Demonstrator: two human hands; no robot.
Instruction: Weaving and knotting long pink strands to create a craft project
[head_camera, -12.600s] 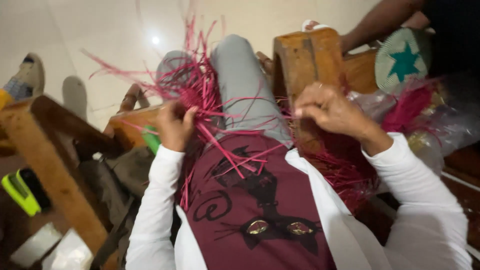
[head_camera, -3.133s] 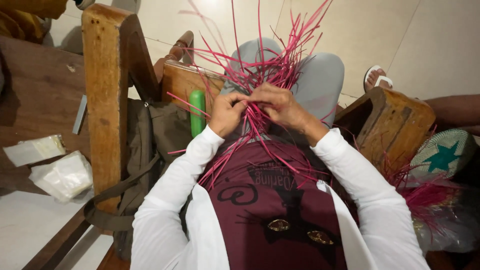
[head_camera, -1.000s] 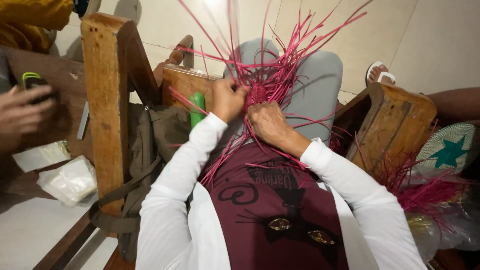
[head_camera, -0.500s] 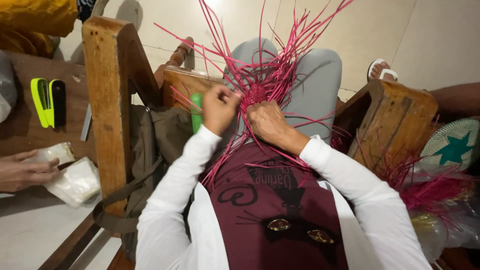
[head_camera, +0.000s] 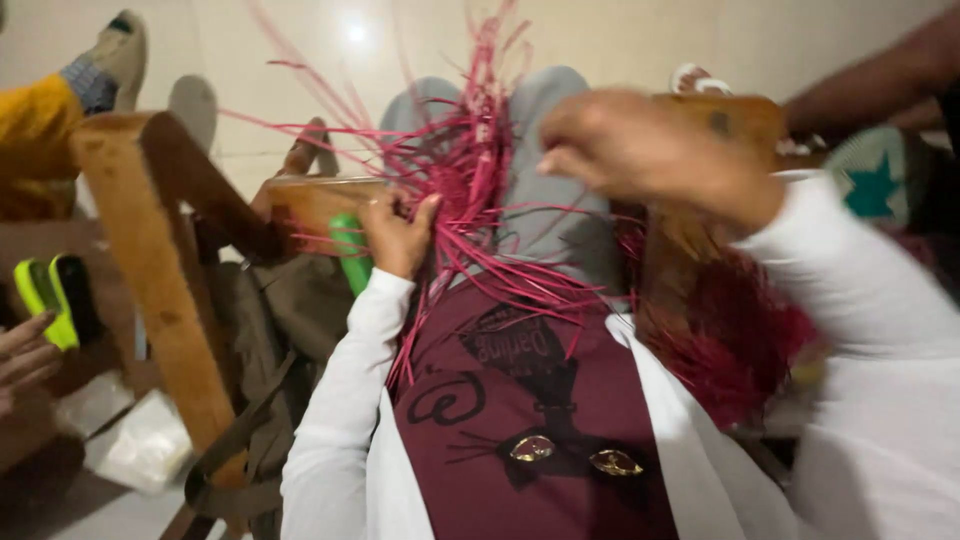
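The bundle of pink strands (head_camera: 470, 190) is resting on the person's lap, over the grey trousers (head_camera: 560, 150), its long axis running away from the body so the loose ends are fanning up and outward while shorter ends are trailing back onto the maroon shirt (head_camera: 530, 400). The left hand (head_camera: 398, 235) is pinching the bundle at its gathered middle, fingers closed around the strands. The right hand (head_camera: 640, 150) is lifting clear to the right, blurred; I cannot tell whether it is holding anything. It looks like a weaving step, one hand anchoring; the next move probably calls for the right hand picking out a single strand without loosening the held knot. A wooden chair frame (head_camera: 150, 250) is standing just beside, left.
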